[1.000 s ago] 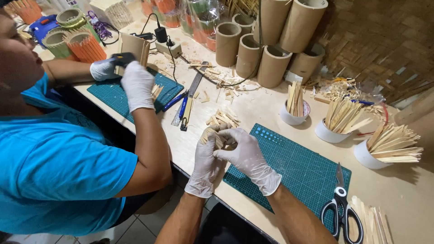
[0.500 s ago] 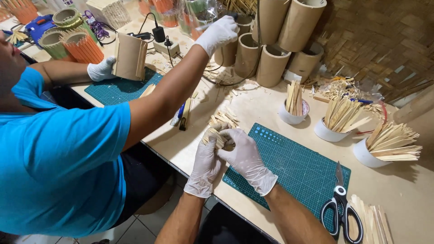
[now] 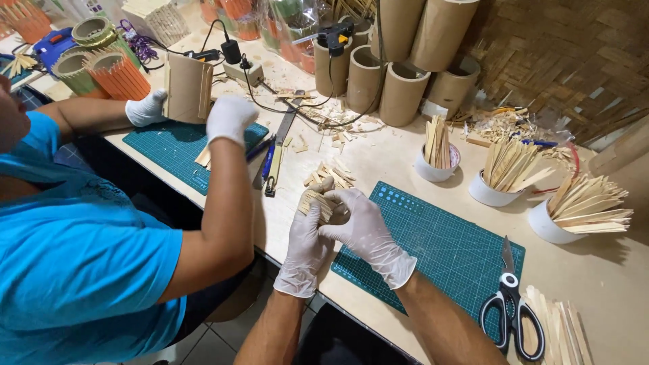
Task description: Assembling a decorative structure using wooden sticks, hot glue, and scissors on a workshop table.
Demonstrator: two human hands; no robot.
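Your gloves [image 3: 365, 230] look like thin, smooth white rubber; the sticks [image 3: 316, 201] are pale raw wood; the green mat [image 3: 439, 250] is matt.

Left hand [image 3: 307, 233] and right hand [image 3: 362, 226] clasping wooden sticks [image 3: 316, 201], green cutting mat [image 3: 439, 250], scissors [image 3: 510, 307] nearby

Gloved hands in view: four. Two belong to the wearer, the left hand [image 3: 307, 233] and right hand [image 3: 362, 223], closed together on one bundle of wooden sticks [image 3: 318, 201]. Two belong to the co-worker, up-left of that grip.

Green cutting mats: two, one [image 3: 439, 250] directly right of the grip, one [image 3: 179, 145] to its left.

White cups of sticks: three, up-right of the grip.

Scissors [image 3: 510, 307]: one pair, far right of the grip.

Glue gun [image 3: 338, 34]: one, above the grip.
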